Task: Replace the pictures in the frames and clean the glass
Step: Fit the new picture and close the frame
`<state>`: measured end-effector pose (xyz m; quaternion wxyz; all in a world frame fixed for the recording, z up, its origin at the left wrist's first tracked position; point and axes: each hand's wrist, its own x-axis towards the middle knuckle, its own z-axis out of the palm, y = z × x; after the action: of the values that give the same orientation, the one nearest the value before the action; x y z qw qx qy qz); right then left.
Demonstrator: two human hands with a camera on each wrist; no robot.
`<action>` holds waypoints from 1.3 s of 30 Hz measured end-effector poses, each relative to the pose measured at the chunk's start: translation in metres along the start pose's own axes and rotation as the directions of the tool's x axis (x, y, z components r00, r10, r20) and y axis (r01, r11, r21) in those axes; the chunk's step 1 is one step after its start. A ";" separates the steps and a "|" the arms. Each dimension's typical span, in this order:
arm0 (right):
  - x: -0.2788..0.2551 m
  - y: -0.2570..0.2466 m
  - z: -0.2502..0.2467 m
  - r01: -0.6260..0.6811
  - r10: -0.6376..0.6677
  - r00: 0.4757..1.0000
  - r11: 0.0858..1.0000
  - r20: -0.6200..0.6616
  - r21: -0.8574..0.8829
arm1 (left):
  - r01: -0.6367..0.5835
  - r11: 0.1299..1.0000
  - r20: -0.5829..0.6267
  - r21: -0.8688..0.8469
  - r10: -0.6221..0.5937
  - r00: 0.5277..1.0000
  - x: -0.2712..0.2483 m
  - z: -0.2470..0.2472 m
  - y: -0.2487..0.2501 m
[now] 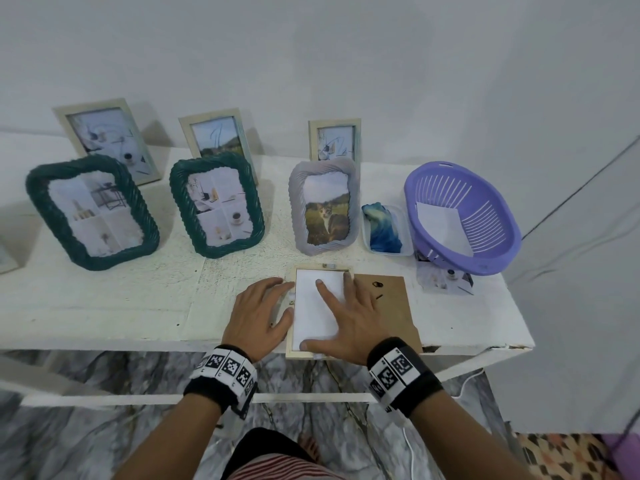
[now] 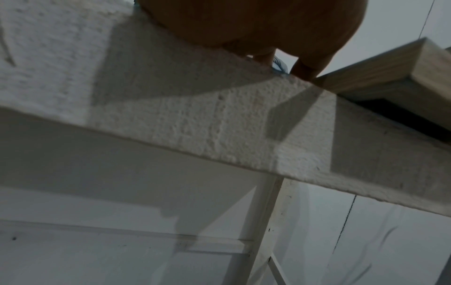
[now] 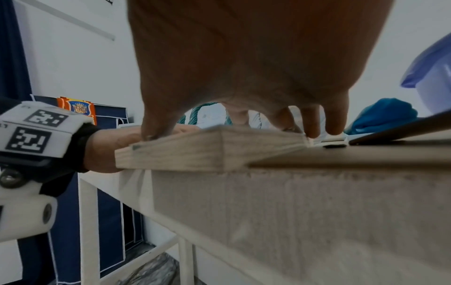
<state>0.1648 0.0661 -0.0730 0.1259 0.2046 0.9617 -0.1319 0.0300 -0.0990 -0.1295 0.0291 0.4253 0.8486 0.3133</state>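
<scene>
Wooden frame (image 1: 290, 354) face-down, both hands flat, fingers (image 1: 323, 288) straight; six frames standing, one basket (image 1: 485, 258).

- left hand (image 1: 260, 311) is lying flat, palm down, fingers pretty much straight and pointing away from the body, thumb stuck out to the right
- right hand (image 1: 349, 318) is flat too, fingers spread wide, index finger stretched forward, thumb angled off to the left
- both forearms reach forward, each wrist wearing a black band with printed marker squares
</scene>
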 end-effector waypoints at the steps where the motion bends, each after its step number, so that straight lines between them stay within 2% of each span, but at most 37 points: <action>1: 0.002 -0.001 0.000 -0.003 0.003 1.000 1.000 -0.004 -0.030 | 0.003 1.000 0.001 0.001 -0.003 1.000 0.000 0.000 0.000; 6: 0.010 -0.001 0.000 0.017 -0.017 1.000 0.992 0.006 -0.123 | 0.011 1.000 0.014 0.009 -0.011 1.000 0.000 -0.001 0.000; 12: 0.016 -0.001 0.000 0.009 -0.003 0.997 0.997 0.071 -0.073 | 0.010 1.000 0.008 0.012 -0.010 1.000 0.001 -0.001 0.001; 17: 0.014 -0.005 -0.004 0.001 0.001 0.997 0.999 0.072 -0.036 | 0.004 1.000 0.004 0.012 -0.004 1.000 0.000 -0.004 0.003; 22: 0.012 -0.003 -0.012 0.019 -0.019 0.999 1.000 -0.036 -0.012 | 0.015 1.000 0.016 0.021 -0.016 1.000 0.002 -0.006 0.006; 24: 0.012 -0.001 -0.013 0.024 -0.024 0.999 1.000 -0.043 0.003 | 0.018 1.000 0.023 0.013 -0.018 1.000 0.002 -0.006 0.007; 28: 0.006 -0.004 -0.016 0.013 0.001 0.992 0.994 -0.123 0.113 | 0.061 0.972 -0.056 -0.227 -0.076 0.996 0.006 -0.015 0.017; 30: 0.004 -0.006 -0.017 0.018 0.007 0.991 0.982 -0.133 0.188 | 0.088 0.917 -0.071 -0.389 -0.125 0.990 0.010 -0.026 0.030; 31: 0.001 -0.008 -0.017 0.033 0.000 0.990 0.972 -0.140 0.232 | 0.121 0.868 -0.036 -0.481 -0.158 0.987 0.012 -0.032 0.039; 33: -0.004 -0.010 -0.020 0.078 -0.007 0.982 0.923 -0.188 0.377 | 0.178 0.762 0.044 -0.622 -0.194 0.980 0.017 -0.039 0.053; 36: -0.018 -0.011 -0.034 0.143 0.036 0.966 0.748 -0.255 0.648 | 0.200 0.665 0.035 -0.720 -0.252 0.967 0.023 -0.042 0.060; 38: -0.025 -0.013 -0.043 0.191 0.070 0.956 0.590 -0.286 0.784 | 0.223 0.651 0.030 -0.725 -0.294 0.955 0.028 -0.045 0.062; 39: -0.029 -0.014 -0.049 0.231 0.086 0.947 0.490 -0.310 0.841 | 0.232 0.671 0.024 -0.704 -0.304 0.952 0.030 -0.046 0.063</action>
<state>0.1752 0.0585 -0.0164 -0.1532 0.2165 0.7784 -0.5690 0.0407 -0.0726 -0.0514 0.1931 0.2379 0.7201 0.6226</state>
